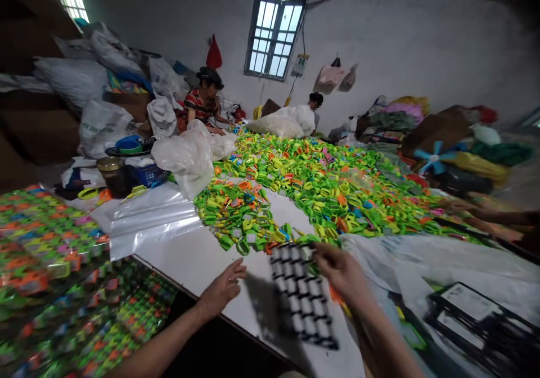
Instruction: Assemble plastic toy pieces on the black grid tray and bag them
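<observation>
A black grid frame (304, 298) with rows of openings is tilted over the white table (177, 260). My right hand (341, 271) has its fingers closed on the grid's upper right corner. To the left of the grid, my left hand (225, 288) hovers over the table with its fingers apart, holding nothing. Just beyond both hands lies a small heap of green, yellow and orange plastic pieces (240, 212). A much larger heap (320, 175) of similar pieces spreads behind it.
Clear plastic bags (154, 223) lie left of the heap. Sheets of colourful pieces (54, 254) fill the lower left. Black frames (476, 316) rest at the right. A person in a striped top (196, 105) sits at the far side; another person's arm (498, 215) reaches in from the right.
</observation>
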A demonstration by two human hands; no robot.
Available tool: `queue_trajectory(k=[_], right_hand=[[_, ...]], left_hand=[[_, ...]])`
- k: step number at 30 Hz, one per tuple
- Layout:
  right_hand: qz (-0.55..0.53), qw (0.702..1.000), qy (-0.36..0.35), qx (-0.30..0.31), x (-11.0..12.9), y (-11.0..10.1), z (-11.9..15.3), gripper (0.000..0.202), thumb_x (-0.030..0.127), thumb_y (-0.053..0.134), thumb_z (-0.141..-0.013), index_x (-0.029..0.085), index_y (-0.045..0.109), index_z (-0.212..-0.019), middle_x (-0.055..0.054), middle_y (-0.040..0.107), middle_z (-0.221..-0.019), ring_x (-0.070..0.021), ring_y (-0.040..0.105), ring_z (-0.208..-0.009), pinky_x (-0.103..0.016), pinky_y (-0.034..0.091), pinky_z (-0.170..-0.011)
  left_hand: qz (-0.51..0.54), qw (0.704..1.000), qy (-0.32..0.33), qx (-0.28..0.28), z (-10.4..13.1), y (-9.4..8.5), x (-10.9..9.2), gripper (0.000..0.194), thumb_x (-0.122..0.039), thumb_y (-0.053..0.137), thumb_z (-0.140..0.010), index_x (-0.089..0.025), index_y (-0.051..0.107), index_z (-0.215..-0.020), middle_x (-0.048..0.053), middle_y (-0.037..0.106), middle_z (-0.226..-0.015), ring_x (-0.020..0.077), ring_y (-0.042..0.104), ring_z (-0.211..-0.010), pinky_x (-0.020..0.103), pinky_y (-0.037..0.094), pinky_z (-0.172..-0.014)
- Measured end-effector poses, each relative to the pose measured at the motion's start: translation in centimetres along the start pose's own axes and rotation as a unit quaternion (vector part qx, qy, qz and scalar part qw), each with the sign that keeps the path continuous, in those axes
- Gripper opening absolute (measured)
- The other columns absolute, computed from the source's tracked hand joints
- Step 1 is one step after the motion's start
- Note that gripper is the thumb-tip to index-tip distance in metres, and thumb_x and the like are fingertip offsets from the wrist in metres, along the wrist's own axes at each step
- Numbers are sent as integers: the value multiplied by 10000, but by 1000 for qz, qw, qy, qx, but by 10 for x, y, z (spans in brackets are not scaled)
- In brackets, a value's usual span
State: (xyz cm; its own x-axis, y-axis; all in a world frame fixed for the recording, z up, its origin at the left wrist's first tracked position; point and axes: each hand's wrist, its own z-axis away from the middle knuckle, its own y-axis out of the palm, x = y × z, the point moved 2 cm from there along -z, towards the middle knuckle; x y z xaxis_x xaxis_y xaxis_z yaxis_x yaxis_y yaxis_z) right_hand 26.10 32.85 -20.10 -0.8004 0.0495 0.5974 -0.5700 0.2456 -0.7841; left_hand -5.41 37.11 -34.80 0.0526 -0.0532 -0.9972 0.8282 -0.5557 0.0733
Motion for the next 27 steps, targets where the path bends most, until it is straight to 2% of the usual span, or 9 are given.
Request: queue_trajectory(k=[4,6,8,11,15,18,21,24,27], right_hand=[[-145,972,-15,184,54,127,-3,249,256,465,-827,151,691,-835,-23,647,-695,-154,579,-638,-246,456,-596],[-142,964,-24,225,69,159,-16,227,240,494,-845,142,680,-930,-41,666,-792,-157,591,-687,-251,468,-635],[-86,972,-67,209,84,174,-42,256,234,534,-860,135,655,-1062,-100,669,-995,-195,617,-858,-293,490,-758],[42,971,-174,156,113,192,-88,326,232,557,-883,150,612,-1194,-168,558,-1292,-266,522,-1179,-392,424,-984],[182,929,-263,186,134,226,-121,420,273,607,-882,160,568,-1284,-172,469,-1426,-313,363,-1359,-502,277,-1118],[210,904,-311,205,110,236,-121,457,292,594,-899,154,538,-1332,-169,482,-1423,-313,336,-1384,-525,221,-1144],[208,892,-338,216,60,222,-112,406,298,527,-940,176,548,-1326,-142,474,-1440,-291,310,-1407,-529,165,-1165],[211,892,-333,220,9,195,-105,356,336,527,-942,186,603,-1256,-128,508,-1408,-280,338,-1389,-515,164,-1168],[195,901,-314,226,-14,171,-114,335,397,541,-936,222,635,-1207,-108,578,-1311,-269,462,-1269,-468,296,-1110]], left_hand=[[111,973,-59,-193,21,-18,-8,663,-551,706,-741,-217,582,-1300,120,639,-1257,279,603,-1140,389,478,-980],[97,944,-99,-299,30,-41,-9,594,-511,736,-697,-159,652,-1167,110,718,-1040,263,666,-966,356,535,-852],[51,922,-130,-361,35,-64,-7,562,-499,722,-680,-130,667,-1101,86,728,-866,243,678,-820,338,552,-734],[-91,925,-139,-341,24,-81,-1,476,-475,615,-749,-130,676,-1072,75,724,-837,225,671,-770,342,550,-706],[-197,924,-137,-296,-9,-81,9,383,-391,537,-796,-155,686,-1060,83,730,-907,247,678,-843,409,553,-794],[-232,918,-123,-296,-24,-82,12,402,-318,529,-802,-166,653,-1153,107,700,-1100,275,636,-1058,470,493,-963],[-382,880,-26,-282,-24,-82,11,460,-317,511,-849,-179,580,-1282,136,564,-1347,298,510,-1252,507,406,-1062],[-542,819,95,-160,-15,-72,14,537,-334,578,-847,-245,507,-1372,122,450,-1470,330,401,-1346,555,326,-1103],[-596,791,127,-62,-9,-64,22,592,-318,601,-850,-270,447,-1420,114,399,-1511,331,354,-1379,587,256,-1124]])
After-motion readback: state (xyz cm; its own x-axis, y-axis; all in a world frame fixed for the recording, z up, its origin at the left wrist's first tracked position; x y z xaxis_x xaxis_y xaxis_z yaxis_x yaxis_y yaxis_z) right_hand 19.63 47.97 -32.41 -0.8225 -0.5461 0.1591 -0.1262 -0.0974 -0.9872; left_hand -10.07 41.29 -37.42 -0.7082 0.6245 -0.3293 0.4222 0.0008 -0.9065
